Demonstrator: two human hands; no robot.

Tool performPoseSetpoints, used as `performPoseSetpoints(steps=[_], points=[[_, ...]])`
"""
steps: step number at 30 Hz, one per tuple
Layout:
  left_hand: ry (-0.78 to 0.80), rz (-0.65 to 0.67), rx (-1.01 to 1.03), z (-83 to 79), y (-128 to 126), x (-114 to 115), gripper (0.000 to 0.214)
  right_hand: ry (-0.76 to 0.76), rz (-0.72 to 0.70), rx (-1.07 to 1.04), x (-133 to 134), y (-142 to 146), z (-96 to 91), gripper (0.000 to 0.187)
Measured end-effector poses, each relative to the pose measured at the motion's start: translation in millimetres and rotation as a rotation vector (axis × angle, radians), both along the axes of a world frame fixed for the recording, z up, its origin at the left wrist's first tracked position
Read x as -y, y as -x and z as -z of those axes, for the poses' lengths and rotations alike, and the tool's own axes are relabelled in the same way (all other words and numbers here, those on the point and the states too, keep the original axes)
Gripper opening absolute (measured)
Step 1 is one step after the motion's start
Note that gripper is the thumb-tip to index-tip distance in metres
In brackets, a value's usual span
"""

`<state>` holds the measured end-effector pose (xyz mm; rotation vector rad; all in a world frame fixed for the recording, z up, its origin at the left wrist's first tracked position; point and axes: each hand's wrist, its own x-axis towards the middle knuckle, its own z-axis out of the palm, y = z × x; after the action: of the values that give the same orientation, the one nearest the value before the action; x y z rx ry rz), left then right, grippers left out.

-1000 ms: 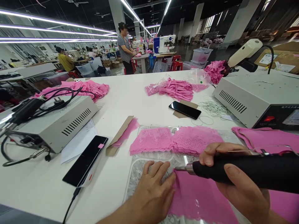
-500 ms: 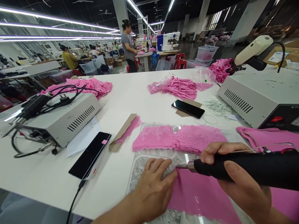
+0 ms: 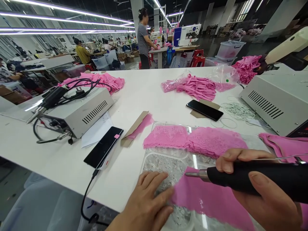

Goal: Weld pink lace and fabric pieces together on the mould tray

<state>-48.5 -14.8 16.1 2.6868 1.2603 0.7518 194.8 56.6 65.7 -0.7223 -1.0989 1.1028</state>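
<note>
my half-open left hand [image 3: 145, 200], hold unclear, has slid away from the tool [image 3: 237, 176] my right hand [image 3: 267, 199] grips, seemingly freeing the cloth [image 3: 211, 200] corner.

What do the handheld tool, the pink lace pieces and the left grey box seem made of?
Handheld tool: matte black body, probably plastic; shiny grey tip, apparently metal.
Pink lace pieces: thin fabric, patterned surface and scalloped edges; fibre unclear.
Grey box: likely painted metal, flat panels with cut vent slots.

Right hand [image 3: 269, 202] gripping black handheld tool [image 3: 243, 176], metal tip [image 3: 196, 175] over pink fabric [image 3: 211, 200], left hand [image 3: 149, 200] at fabric's edge
</note>
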Motion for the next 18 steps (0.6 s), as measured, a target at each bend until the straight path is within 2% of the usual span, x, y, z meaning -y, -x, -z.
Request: performPoseSetpoints(steps=[6, 18], points=[[-0.020, 0.001, -0.028, -7.8, -3.1, -3.1, 0.031, -0.009, -0.004, 0.008, 0.8, 0.7, -2.7, 0.015], [-0.014, 0.005, 0.015, -7.2, -3.0, 1.2, 0.038, 0.017, -0.025, -0.003, 3.4, 2.5, -1.8, 0.014]])
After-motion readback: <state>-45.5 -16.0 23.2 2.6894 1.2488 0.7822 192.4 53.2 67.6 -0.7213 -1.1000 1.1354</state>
